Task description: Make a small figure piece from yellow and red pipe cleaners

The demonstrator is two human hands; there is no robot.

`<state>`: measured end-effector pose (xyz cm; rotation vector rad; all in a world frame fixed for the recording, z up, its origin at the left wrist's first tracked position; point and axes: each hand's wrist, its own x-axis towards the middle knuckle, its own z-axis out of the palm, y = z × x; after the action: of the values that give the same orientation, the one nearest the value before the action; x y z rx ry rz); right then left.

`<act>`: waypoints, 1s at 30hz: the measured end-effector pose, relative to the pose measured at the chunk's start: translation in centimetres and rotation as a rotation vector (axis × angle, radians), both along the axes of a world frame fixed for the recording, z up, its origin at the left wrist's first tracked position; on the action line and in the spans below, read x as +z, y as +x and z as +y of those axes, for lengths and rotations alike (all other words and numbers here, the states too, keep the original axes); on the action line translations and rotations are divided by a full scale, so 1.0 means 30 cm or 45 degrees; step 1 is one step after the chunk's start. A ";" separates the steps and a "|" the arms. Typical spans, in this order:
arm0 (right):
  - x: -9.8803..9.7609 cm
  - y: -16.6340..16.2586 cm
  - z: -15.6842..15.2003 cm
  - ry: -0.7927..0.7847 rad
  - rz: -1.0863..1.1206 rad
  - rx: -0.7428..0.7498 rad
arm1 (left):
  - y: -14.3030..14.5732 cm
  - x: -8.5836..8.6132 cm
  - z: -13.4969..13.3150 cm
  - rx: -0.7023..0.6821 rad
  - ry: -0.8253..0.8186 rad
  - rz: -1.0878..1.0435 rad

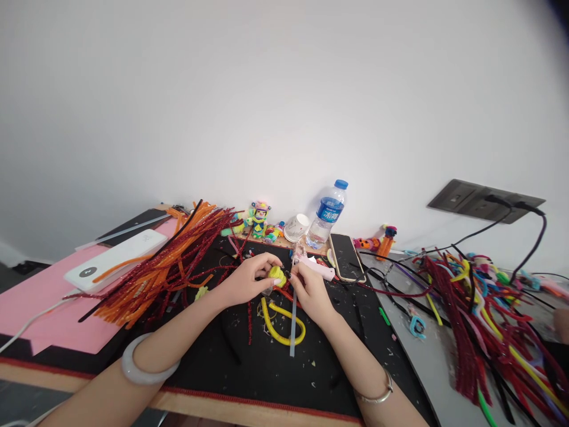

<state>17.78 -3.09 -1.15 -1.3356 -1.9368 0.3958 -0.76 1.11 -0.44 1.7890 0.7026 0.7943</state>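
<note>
My left hand (251, 277) is closed, its thumb and fingertips gripping a small, bright yellow pipe-cleaner piece (277, 275) that looks coiled. Close against its right side, my right hand (311, 292) is pinched; what sits between those fingertips is too small to make out. A translucent glue stick (293, 329) runs down from beside the right fingers over the mat. Partly behind that hand lies a pale pink glue gun (323, 270). Below both hands, a yellow pipe cleaner (284, 341) curves in a loop on the black mat (262, 379).
Left: orange and red pipe cleaners (151, 276), a white power bank (116, 258) and pink paper (33, 302). Along the wall: pipe-cleaner figures (259, 218), a paper cup (296, 228), a water bottle (328, 216), a phone (347, 257). Right: a mixed pipe-cleaner heap (462, 332); another person's hand (560, 325) at the edge.
</note>
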 end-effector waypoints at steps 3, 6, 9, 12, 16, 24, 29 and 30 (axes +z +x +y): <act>0.000 0.001 0.001 -0.030 0.012 -0.001 | 0.000 0.000 0.000 -0.030 -0.038 -0.002; -0.002 0.002 0.003 -0.046 0.028 -0.002 | 0.000 -0.001 -0.002 -0.063 -0.072 -0.029; -0.004 0.003 0.005 -0.053 0.041 0.000 | -0.001 -0.003 -0.003 -0.084 -0.074 -0.044; -0.003 0.004 0.005 -0.060 0.053 0.004 | -0.002 -0.004 -0.003 -0.082 -0.026 -0.049; -0.002 0.007 0.006 -0.066 0.075 0.013 | -0.003 -0.002 -0.001 -0.083 0.034 -0.061; -0.010 0.010 0.012 -0.118 0.140 0.013 | -0.002 0.006 -0.003 -0.073 -0.069 -0.071; -0.003 0.009 0.011 -0.144 0.112 0.027 | -0.001 -0.007 0.003 -0.074 -0.064 -0.095; -0.002 0.010 0.011 -0.150 0.102 0.024 | 0.000 -0.010 0.004 -0.079 -0.063 -0.098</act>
<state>18.06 -2.77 -1.20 -1.3553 -1.8857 0.5723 -0.77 1.24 -0.74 1.7182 0.6085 0.7938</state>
